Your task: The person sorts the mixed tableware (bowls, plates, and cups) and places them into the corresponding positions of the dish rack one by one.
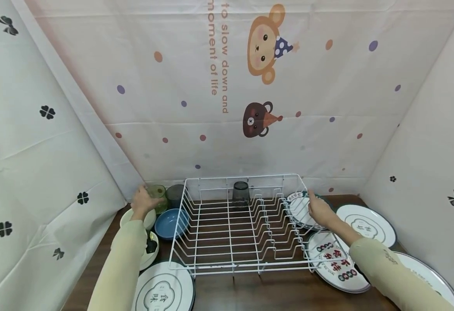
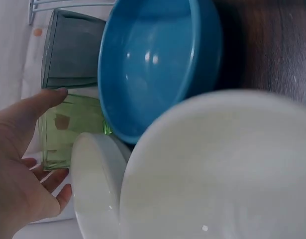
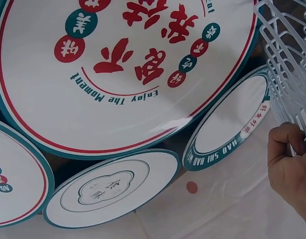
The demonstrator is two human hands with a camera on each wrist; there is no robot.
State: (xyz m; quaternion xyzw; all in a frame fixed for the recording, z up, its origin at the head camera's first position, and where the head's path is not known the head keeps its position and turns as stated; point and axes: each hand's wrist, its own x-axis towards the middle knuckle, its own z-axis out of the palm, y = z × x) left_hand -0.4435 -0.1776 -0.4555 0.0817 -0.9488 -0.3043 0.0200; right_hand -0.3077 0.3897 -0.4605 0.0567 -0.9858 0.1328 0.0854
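Observation:
At the far left, my left hand (image 1: 144, 202) is round a green glass (image 2: 70, 129), thumb along one side and fingertips at the other. A dark grey glass (image 2: 75, 47) stands beside it, and a blue bowl (image 1: 171, 223) is in front of them. White bowls (image 2: 100, 184) sit close under the left wrist. My right hand (image 1: 320, 211) grips the right side of a white wire dish rack (image 1: 230, 224); its fingers curl over the wires in the right wrist view. An upside-down dark glass (image 1: 241, 193) stands at the rack's back.
Several plates lie right of the rack, including one with red writing (image 1: 333, 259) and a white one (image 1: 366, 226). Another plate (image 1: 164, 289) lies at the front left, near a bowl with a dark thing in it (image 1: 149, 255). Patterned cloth (image 1: 211, 86) encloses the brown table.

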